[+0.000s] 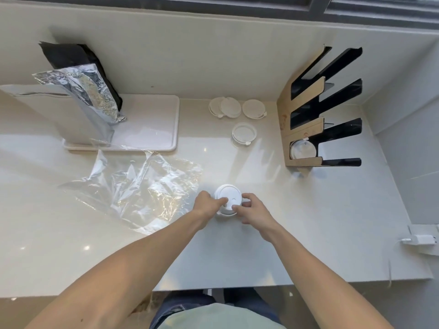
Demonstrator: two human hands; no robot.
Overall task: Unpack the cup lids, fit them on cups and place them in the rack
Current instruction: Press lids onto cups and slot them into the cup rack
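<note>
A white cup with a white lid (228,195) stands on the counter in front of me. My left hand (209,204) holds its left side with the thumb pressed on the lid. My right hand (249,208) grips the right side, fingers on the lid's rim. Three loose white lids (230,107) lie at the back, and one more lid (244,134) lies upside down nearer. The black and cardboard rack (308,129) stands at the right, with one lidded cup (303,150) in its lowest slot.
Crumpled clear plastic wrap (142,186) lies left of the cup. A white tray (152,129) at the back left carries a silver foil bag (90,100) and a black bag (71,58). A white charger (420,239) lies at the counter's right edge.
</note>
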